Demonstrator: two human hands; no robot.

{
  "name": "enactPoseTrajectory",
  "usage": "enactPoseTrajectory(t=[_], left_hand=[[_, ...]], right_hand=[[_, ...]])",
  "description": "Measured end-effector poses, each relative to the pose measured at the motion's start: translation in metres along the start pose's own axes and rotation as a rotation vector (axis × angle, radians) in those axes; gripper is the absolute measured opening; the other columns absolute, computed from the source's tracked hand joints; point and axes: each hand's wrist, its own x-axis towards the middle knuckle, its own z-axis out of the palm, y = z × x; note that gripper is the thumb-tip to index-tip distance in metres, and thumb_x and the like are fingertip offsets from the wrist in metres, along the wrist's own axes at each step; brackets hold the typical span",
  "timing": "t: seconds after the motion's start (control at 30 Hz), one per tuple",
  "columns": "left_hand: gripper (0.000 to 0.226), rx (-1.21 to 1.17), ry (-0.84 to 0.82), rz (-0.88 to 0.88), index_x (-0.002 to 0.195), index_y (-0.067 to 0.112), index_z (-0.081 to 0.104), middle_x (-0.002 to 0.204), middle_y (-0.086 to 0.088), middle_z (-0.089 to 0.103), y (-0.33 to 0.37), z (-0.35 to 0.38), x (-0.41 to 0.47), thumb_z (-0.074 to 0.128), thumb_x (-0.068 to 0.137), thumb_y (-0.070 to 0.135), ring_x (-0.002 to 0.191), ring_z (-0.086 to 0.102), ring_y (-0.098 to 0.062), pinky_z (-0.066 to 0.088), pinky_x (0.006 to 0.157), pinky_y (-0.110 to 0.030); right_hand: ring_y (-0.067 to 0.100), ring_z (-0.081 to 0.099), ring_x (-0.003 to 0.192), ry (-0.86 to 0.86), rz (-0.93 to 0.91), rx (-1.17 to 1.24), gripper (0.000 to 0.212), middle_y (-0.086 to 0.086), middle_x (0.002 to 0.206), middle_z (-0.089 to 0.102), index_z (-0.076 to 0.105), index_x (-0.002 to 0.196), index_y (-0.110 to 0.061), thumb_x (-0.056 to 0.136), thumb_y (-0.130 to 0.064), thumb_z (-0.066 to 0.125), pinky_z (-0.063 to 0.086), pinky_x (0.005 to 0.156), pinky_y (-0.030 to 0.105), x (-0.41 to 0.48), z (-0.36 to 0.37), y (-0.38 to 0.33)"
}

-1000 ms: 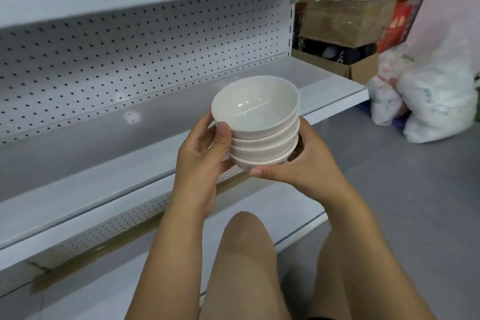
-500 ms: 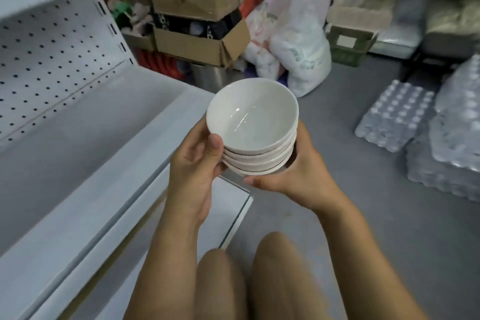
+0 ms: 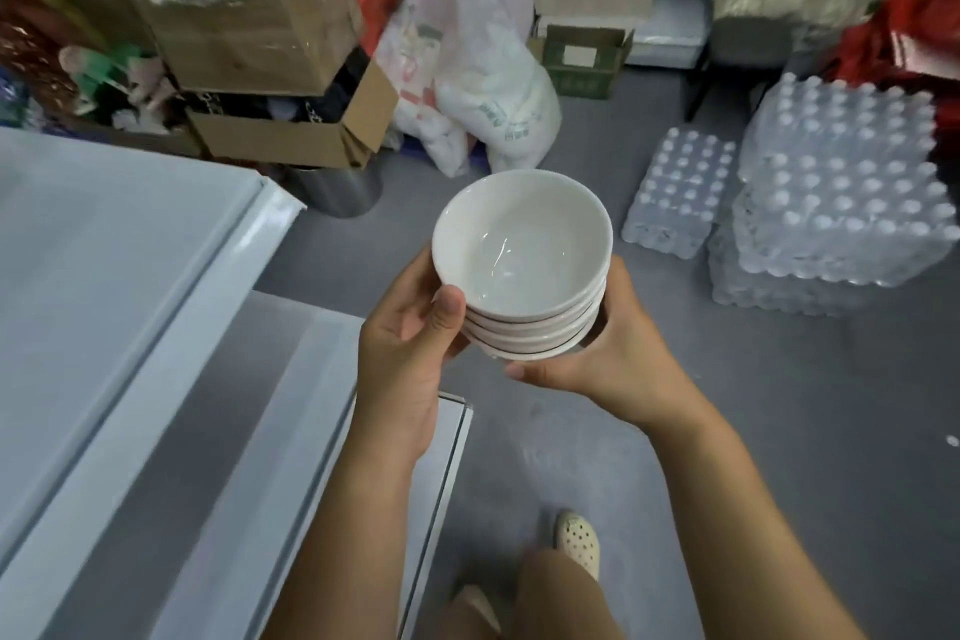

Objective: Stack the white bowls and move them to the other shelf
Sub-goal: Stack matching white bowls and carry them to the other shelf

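we grip the stack of white glazed bowls (image 3: pixel 522 270) with left hand (image 3: pixel 410 348) and right hand (image 3: pixel 610 359), just right of the pale blue metal shelf (image 3: pixel 119 296). stacking is done; placement on the other shelf remains.

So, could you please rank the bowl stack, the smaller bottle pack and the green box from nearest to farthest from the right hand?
1. Bowl stack: held in the right hand.
2. Smaller bottle pack: on the floor, ahead to the right.
3. Green box: farther back, by the far shelving.
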Motion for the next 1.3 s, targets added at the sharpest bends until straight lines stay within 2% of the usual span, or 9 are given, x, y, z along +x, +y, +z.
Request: enactPoseTrajectory(t=[0.23,0.33,0.5,0.6,0.7,0.87,0.97,1.17,1.3], left_hand=[[0.080,-0.032,-0.094,0.035,0.133,0.030,0.065,0.131,0.004,0.069,0.083,0.043,0.012,0.079,0.065,0.070,0.125,0.064,-0.019,0.057,0.091,-0.040],[0.084,-0.055,-0.090,0.052,0.135,0.030,0.064,0.132,0.005,0.069,0.103,0.068,0.032,0.081,0.063,0.070,0.125,0.064,-0.020,0.056,0.094,-0.044],[0.089,-0.095,-0.024,0.076,0.132,0.029,0.066,0.131,0.004,0.070,0.122,0.121,0.085,0.086,0.056,0.071,0.125,0.065,-0.020,0.053,0.101,-0.055],[0.092,-0.124,-0.018,0.084,0.137,0.028,0.063,0.136,-0.001,0.067,0.131,0.153,0.117,0.085,0.059,0.071,0.129,0.061,-0.027,0.046,0.105,-0.066],[0.094,-0.122,-0.004,0.095,0.138,0.027,0.062,0.136,0.000,0.067,0.140,0.183,0.146,0.086,0.058,0.071,0.130,0.060,-0.027,0.045,0.105,-0.066],[0.092,-0.139,0.034,0.115,0.135,0.025,0.065,0.131,-0.003,0.069,0.153,0.205,0.198,0.084,0.059,0.073,0.130,0.060,-0.027,0.055,0.096,-0.051],[0.089,-0.157,0.012,0.134,0.136,0.026,0.064,0.136,-0.003,0.066,0.162,0.206,0.234,0.083,0.062,0.071,0.131,0.059,-0.025,0.057,0.087,-0.039],[0.082,-0.142,-0.026,0.189,0.134,0.028,0.066,0.137,-0.002,0.066,0.176,0.196,0.338,0.082,0.065,0.069,0.128,0.061,-0.027,0.058,0.086,-0.041],[0.072,-0.131,-0.093,0.176,0.133,0.028,0.067,0.135,-0.001,0.068,0.199,0.182,0.431,0.083,0.071,0.061,0.129,0.061,-0.027,0.058,0.086,-0.044]], right_hand=[[-0.005,0.059,0.122,0.075,-0.042,0.001,0.112,-0.025,0.129,0.061,0.038,0.143,-0.032,0.054,-0.006,0.101,0.053,0.091,0.017,-0.002,-0.041,-0.082],[-0.005,0.058,0.123,0.074,-0.084,-0.014,0.113,-0.023,0.132,0.061,0.037,0.142,-0.036,0.054,-0.007,0.101,0.051,0.089,0.013,0.018,-0.069,-0.103],[0.001,0.059,0.126,0.027,-0.126,-0.043,0.116,-0.021,0.134,0.061,0.036,0.146,-0.035,0.054,-0.011,0.102,0.055,0.093,0.023,0.076,-0.125,-0.125],[-0.003,0.058,0.125,-0.002,-0.143,-0.077,0.114,-0.026,0.132,0.060,0.037,0.145,-0.034,0.054,-0.014,0.102,0.052,0.091,0.015,0.111,-0.164,-0.139],[-0.007,0.057,0.123,-0.017,-0.166,-0.102,0.112,-0.032,0.128,0.058,0.038,0.141,-0.036,0.051,-0.018,0.103,0.049,0.090,0.010,0.147,-0.198,-0.151],[-0.001,0.059,0.125,-0.042,-0.173,-0.124,0.116,-0.024,0.133,0.061,0.038,0.142,-0.037,0.046,-0.027,0.104,0.051,0.098,0.024,0.209,-0.221,-0.159],[-0.004,0.060,0.122,-0.051,-0.187,-0.114,0.116,-0.025,0.131,0.062,0.038,0.143,-0.035,0.049,-0.017,0.104,0.052,0.092,0.016,0.247,-0.224,-0.165],[0.005,0.062,0.123,-0.053,-0.250,-0.125,0.110,-0.015,0.133,0.064,0.042,0.142,-0.034,0.053,-0.012,0.102,0.055,0.098,0.030,0.347,-0.219,-0.182],[0.007,0.065,0.120,-0.002,-0.343,-0.132,0.099,-0.018,0.126,0.068,0.052,0.120,-0.061,0.058,0.002,0.097,0.055,0.097,0.032,0.423,-0.211,-0.203]])
